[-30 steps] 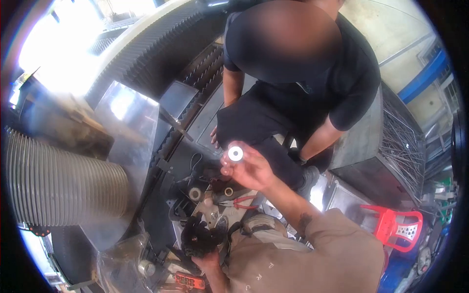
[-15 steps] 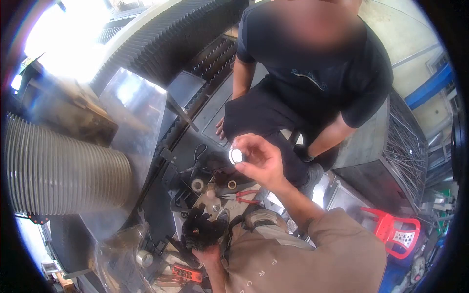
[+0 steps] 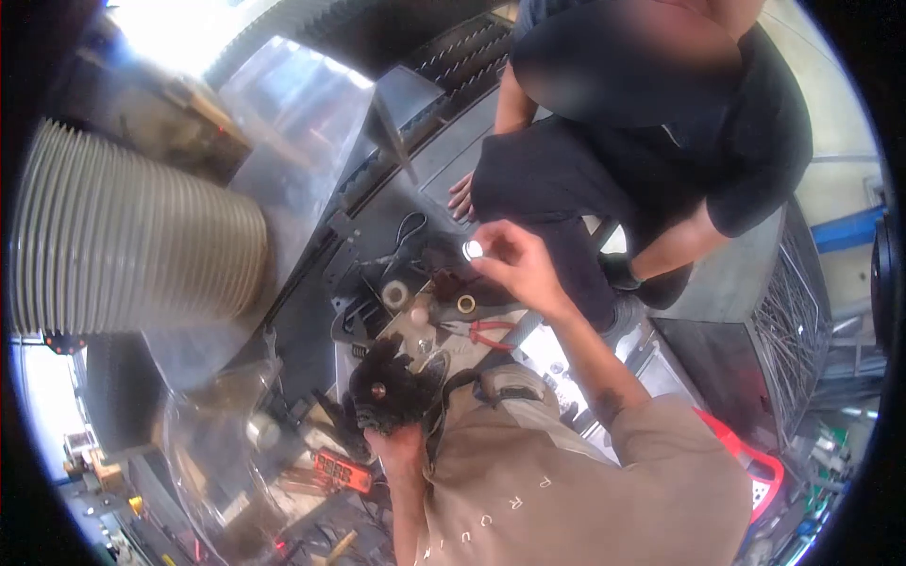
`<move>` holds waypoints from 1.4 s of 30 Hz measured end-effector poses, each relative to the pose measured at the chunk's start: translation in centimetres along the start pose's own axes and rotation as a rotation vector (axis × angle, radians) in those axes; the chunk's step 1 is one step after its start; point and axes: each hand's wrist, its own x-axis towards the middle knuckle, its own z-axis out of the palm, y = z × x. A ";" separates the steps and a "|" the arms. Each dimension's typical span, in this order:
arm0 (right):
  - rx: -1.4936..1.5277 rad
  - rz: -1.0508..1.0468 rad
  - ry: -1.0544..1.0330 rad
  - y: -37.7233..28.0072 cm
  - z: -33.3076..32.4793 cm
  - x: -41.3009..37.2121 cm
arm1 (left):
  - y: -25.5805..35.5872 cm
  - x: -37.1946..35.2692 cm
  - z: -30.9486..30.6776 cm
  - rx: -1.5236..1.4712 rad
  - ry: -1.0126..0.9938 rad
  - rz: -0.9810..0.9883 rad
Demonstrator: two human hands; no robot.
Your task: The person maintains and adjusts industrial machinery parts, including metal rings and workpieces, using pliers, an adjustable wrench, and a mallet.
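Note:
My right hand (image 3: 514, 264) is stretched out in front of me and pinches a small shiny metal ring (image 3: 473, 249) between the fingertips. My left hand (image 3: 398, 443) is low and close to my chest, gripping a black toothed, gear-like part (image 3: 385, 389) with a small hub in its middle. Under the right hand lies a cluttered work surface (image 3: 425, 325) with a roll of tape (image 3: 394, 294), a small brass ring (image 3: 466, 304) and red-handled pliers (image 3: 491, 332).
A co-worker in dark clothes (image 3: 651, 141) sits opposite, one hand (image 3: 461, 196) resting on the machine edge. A wide ribbed duct (image 3: 132, 245) fills the left. An orange-buttoned remote (image 3: 342, 469) and clear plastic sheeting (image 3: 222, 443) lie lower left; a red stool (image 3: 755, 462) stands right.
The view has tilted down and left. My right hand has lowered with the metal ring toward the cluttered surface. My left hand keeps the black part.

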 end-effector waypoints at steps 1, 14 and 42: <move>-0.209 0.073 -0.010 2.0 -0.4 0.1 | 0.1 -0.7 -0.8 -0.067 0.019 -0.011; -1.036 -0.140 0.002 17.0 -4.7 -2.0 | 0.1 -0.2 1.8 0.067 -0.013 -0.030; -0.748 -0.211 -0.526 4.8 6.4 -4.1 | -2.5 2.5 0.2 0.677 0.072 -0.156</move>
